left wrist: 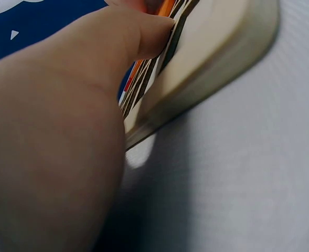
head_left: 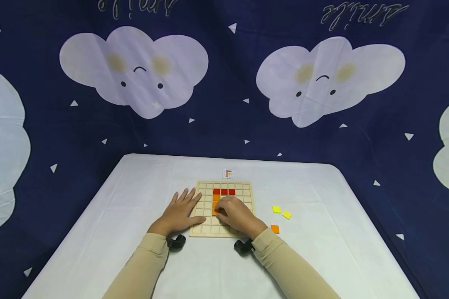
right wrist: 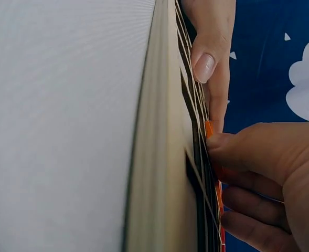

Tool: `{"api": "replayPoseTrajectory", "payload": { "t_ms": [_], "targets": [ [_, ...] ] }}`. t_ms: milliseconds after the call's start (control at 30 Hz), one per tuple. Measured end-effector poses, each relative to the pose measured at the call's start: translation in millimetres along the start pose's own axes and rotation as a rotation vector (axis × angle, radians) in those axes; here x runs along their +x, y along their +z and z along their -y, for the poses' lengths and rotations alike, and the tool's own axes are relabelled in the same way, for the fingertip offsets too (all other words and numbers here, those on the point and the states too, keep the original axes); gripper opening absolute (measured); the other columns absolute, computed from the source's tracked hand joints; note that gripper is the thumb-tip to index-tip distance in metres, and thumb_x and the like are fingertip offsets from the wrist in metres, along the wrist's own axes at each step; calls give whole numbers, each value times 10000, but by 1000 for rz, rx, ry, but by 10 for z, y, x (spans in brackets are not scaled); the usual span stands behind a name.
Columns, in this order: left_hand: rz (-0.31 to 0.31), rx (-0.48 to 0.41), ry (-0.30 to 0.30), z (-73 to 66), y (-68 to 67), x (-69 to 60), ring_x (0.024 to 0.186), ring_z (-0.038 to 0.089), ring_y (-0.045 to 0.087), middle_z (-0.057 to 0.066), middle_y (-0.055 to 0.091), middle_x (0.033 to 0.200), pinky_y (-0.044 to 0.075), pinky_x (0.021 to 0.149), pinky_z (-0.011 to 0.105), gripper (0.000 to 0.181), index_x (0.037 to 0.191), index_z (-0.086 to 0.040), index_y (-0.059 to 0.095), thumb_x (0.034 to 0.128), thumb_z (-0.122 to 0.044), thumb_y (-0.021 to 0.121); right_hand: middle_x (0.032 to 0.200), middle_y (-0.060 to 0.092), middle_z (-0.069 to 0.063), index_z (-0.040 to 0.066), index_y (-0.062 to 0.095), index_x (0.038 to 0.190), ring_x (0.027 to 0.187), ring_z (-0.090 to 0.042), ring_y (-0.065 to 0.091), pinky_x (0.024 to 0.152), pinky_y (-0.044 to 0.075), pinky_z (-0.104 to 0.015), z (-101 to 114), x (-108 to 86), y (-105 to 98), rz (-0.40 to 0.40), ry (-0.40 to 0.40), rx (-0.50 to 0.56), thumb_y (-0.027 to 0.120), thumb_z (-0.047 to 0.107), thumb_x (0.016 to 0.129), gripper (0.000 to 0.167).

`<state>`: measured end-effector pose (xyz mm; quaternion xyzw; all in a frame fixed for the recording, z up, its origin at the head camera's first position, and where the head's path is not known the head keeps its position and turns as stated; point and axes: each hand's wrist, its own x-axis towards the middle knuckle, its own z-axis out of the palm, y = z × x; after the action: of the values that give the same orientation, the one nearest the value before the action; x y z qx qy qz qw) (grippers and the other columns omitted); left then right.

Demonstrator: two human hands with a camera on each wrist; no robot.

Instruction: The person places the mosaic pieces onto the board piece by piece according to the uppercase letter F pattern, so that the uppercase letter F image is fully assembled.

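Note:
A wooden grid board [head_left: 205,229] lies on the table. Three red tiles [head_left: 224,192] form a row in its upper part, with orange tiles [head_left: 216,198] running down below the leftmost one. My right hand [head_left: 236,214] is over the middle of the board, its thumb and curled fingers pinching the lowest orange tile [right wrist: 209,127] at its square; the fingers partly cover the tile. Spread flat, my left hand [head_left: 179,214] rests on the board's left edge, thumb on the lower left squares. The left wrist view shows that thumb [left wrist: 154,34] touching the board's rim.
Right of the board lie two yellow tiles, one nearer [head_left: 276,209] and one farther right [head_left: 287,214], plus a loose orange tile [head_left: 275,229] by the right sleeve. A small pattern card [head_left: 228,174] sits behind the board. A white cloth [head_left: 134,187] covers the table.

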<state>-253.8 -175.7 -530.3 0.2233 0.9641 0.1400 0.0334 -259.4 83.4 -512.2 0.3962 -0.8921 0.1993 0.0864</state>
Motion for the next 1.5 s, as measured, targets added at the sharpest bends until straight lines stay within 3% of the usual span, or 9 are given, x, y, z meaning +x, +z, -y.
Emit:
{"api": "replayPoseTrajectory", "payload": {
  "t_ms": [333,567,1167,1333,1500],
  "targets": [
    [-16,9,20,7,-18,0,1579,402,87,164,168,1727,16,1232,626,985,1678,-113,290,963,-746,533,1055,750,9,103,795,1058,1058,-196,679,1012,521,-354,7,-26,-32,-16,4,21,822,135,939,126],
    [-8,-2,11,-14,-2,3,1581,398,77,163,158,1728,6,1236,615,989,1679,-114,286,959,-741,541,1035,749,7,77,795,1029,1038,-192,676,970,544,-364,-76,-167,-126,-85,-20,71,817,92,931,102],
    [4,-16,-5,-19,-9,5,1588,370,46,133,139,1737,-12,1240,592,991,1684,-140,284,947,-751,543,1061,760,-10,59,796,1041,1036,-230,701,917,575,-454,-620,-1045,-557,-210,134,90,893,34,837,228],
    [4,-7,-4,-7,10,4,1587,369,51,130,144,1736,-12,1240,592,999,1684,-144,285,943,-765,534,1074,758,3,53,794,1060,1017,-221,711,861,601,-423,-720,-1327,-649,-202,151,140,903,2,814,274],
    [-14,-13,3,2,3,-17,1584,382,70,146,162,1731,5,1237,610,999,1678,-130,301,941,-758,548,1036,752,39,82,793,1044,973,-176,706,860,587,-412,-772,-1528,-718,-138,139,165,908,13,804,275]
  ]
}}
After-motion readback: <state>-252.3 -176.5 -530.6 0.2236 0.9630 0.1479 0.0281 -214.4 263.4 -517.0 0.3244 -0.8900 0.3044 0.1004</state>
